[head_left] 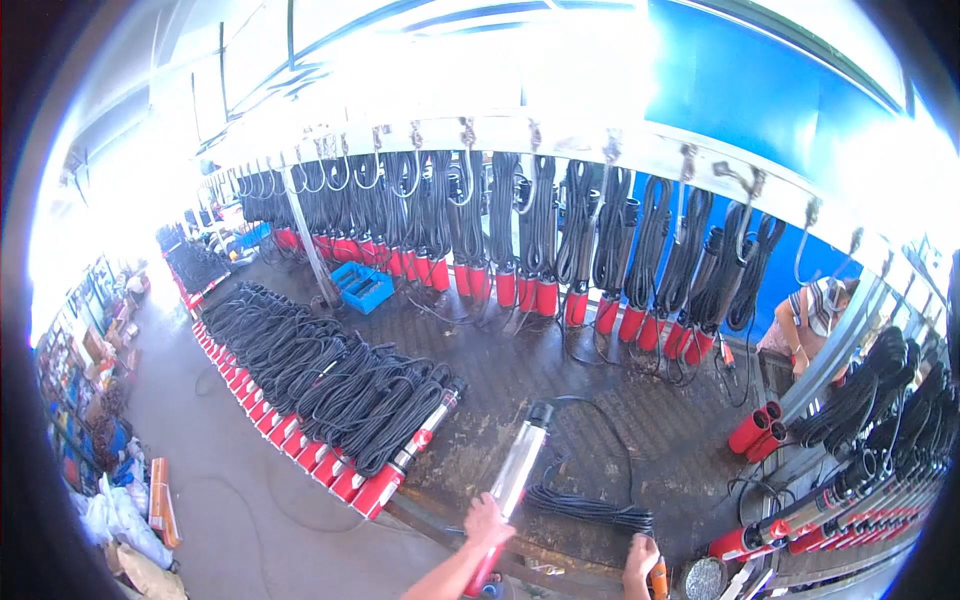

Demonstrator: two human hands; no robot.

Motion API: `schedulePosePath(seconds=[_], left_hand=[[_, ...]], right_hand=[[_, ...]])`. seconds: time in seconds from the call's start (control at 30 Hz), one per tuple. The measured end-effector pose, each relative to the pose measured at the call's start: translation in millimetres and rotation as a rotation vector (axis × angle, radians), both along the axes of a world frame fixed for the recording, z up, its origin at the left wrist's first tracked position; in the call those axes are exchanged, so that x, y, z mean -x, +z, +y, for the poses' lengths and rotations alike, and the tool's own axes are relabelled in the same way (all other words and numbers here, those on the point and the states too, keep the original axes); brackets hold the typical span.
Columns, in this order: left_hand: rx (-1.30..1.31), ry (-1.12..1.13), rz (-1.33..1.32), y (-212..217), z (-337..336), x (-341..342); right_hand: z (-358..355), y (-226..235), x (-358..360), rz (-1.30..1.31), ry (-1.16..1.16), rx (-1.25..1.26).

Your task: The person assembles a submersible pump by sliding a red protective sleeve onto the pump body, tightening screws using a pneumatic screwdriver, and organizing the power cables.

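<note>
My left hand [488,522] is closed round the lower part of a long silver cylinder with a red end and a black top, which looks like a submersible pump [523,455]. The pump lies tilted across the bench edge, its top pointing away from me. From that top a black cable runs in a loop to a flat coil of black cable [585,508] on the bench. My right hand [642,555] is closed on the near right end of this coil. Just below the right fingers is an orange-handled object [658,578], only partly seen.
A row of similar pumps with coiled cables [330,385] lies on the left. More cable coils [600,230] hang from hooks on a rail behind. A blue crate [362,288] stands at the back. On the right are stacked pumps [800,525], red cylinders [750,432] and another person [800,325].
</note>
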State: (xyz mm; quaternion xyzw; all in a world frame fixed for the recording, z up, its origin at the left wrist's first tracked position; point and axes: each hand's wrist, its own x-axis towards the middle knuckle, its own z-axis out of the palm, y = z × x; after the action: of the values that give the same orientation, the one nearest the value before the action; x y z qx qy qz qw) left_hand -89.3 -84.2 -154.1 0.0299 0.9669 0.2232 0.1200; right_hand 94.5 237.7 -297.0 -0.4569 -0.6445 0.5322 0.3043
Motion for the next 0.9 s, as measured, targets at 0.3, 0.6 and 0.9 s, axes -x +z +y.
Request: schedulePosePath(seconds=[0.3,0.6,0.9], left_hand=[[0.216,0.049,0.091,-32,-93,140],[0.57,-0.103,0.653,-64,-126,108],[-0.033,0.038,0.499,-22,-112,93]], right_hand=[[-42,100,109,-0.824,0.935,-1.185],[-48,114,155,-0.761,0.952,-0.93],[-143,271,150,-0.077,0.982,0.187]])
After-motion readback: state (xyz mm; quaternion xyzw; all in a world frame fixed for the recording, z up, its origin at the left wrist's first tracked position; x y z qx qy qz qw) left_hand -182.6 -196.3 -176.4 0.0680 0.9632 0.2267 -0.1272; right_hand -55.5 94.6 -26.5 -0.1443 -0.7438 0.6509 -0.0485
